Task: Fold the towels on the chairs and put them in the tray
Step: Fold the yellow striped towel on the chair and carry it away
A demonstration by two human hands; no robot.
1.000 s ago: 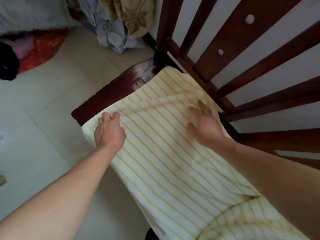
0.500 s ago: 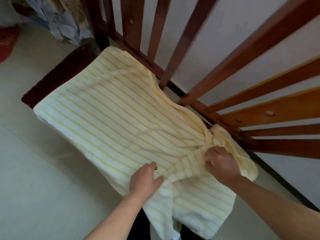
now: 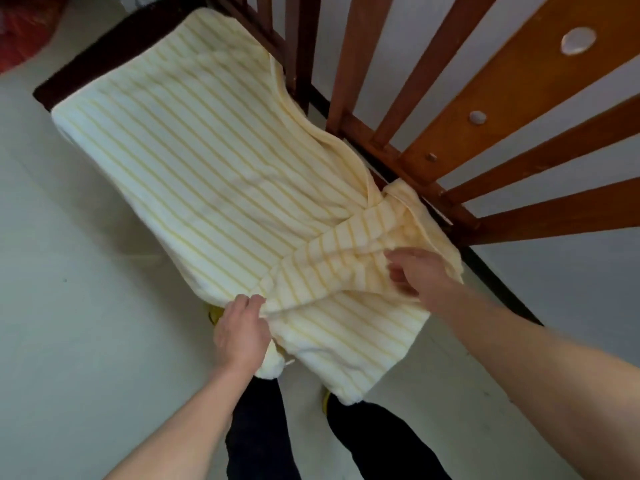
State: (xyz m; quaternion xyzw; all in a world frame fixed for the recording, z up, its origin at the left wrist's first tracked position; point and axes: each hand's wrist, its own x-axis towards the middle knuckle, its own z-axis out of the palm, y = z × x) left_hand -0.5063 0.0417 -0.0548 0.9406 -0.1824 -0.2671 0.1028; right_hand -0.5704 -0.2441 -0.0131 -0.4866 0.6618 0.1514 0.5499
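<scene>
A cream towel with thin yellow stripes [image 3: 207,161] lies spread over the dark wooden chair seat [image 3: 104,50], its near end hanging off the front edge. The near end is partly turned back over itself in a bunched fold. My left hand [image 3: 242,330] pinches the near left corner of that fold. My right hand [image 3: 415,275] sits on the near right part of the fold, fingers curled in the cloth by the towel's edge; it is blurred. No tray is in view.
The chair's slatted wooden back [image 3: 450,109] runs along the right, close to a white wall with a dark baseboard [image 3: 502,285]. Pale tiled floor [image 3: 69,306] lies to the left. My dark trouser legs [image 3: 363,441] stand below the towel. Red cloth [image 3: 20,32] lies far left.
Both hands came from the far end of the towel to its near end and took hold of it. The near end is now lifted and turned back over the towel.
</scene>
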